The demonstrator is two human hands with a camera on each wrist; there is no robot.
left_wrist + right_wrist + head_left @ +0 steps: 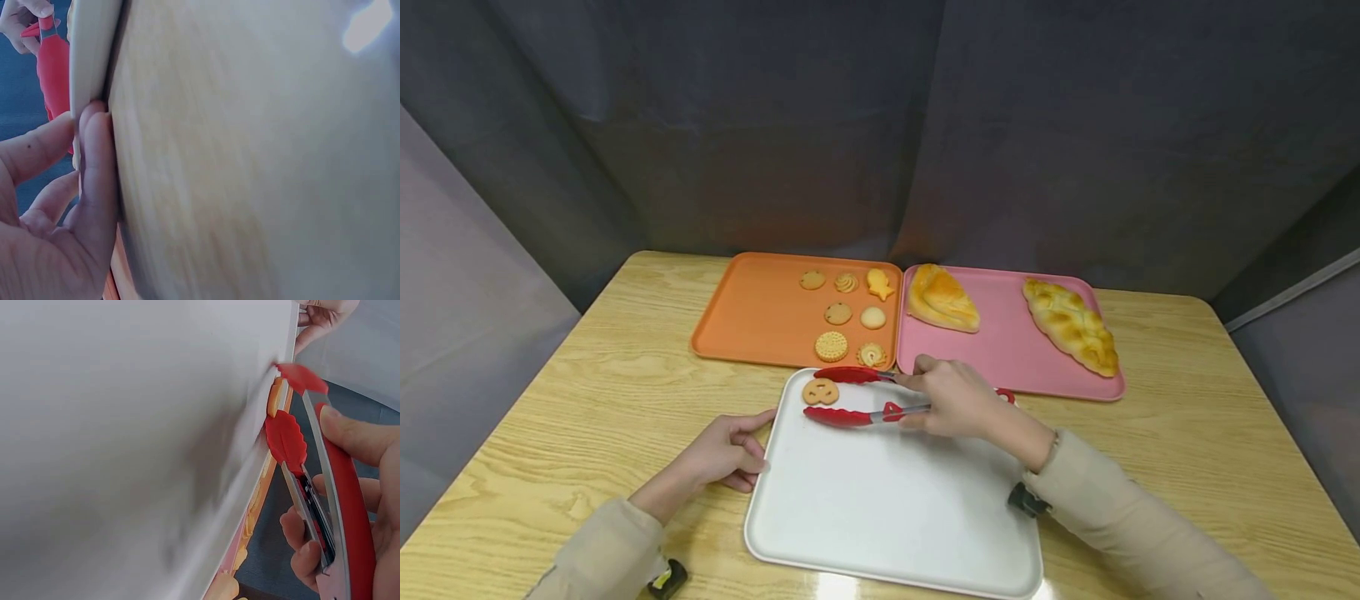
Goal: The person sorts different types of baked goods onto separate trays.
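My right hand [958, 398] grips red-tipped metal tongs [340, 506]. Their two scalloped red heads are spread apart, one on each side of a pretzel-shaped cookie [821, 392]. That cookie lies flat near the far left corner of a white tray [895, 500]. At the tray's left rim, my left hand [730, 452] holds the edge between its fingers. The left wrist view shows the fingers [97, 162] pressed against the rim, close to the wooden table.
Behind stands an orange tray [752, 308] with several cookies, including a fish-shaped one [879, 284]. Beside it a pink tray [1000, 358] bears a folded pastry [942, 300] and a braided loaf [1070, 325]. A dark curtain [775, 125] hangs behind the wooden table [587, 375].
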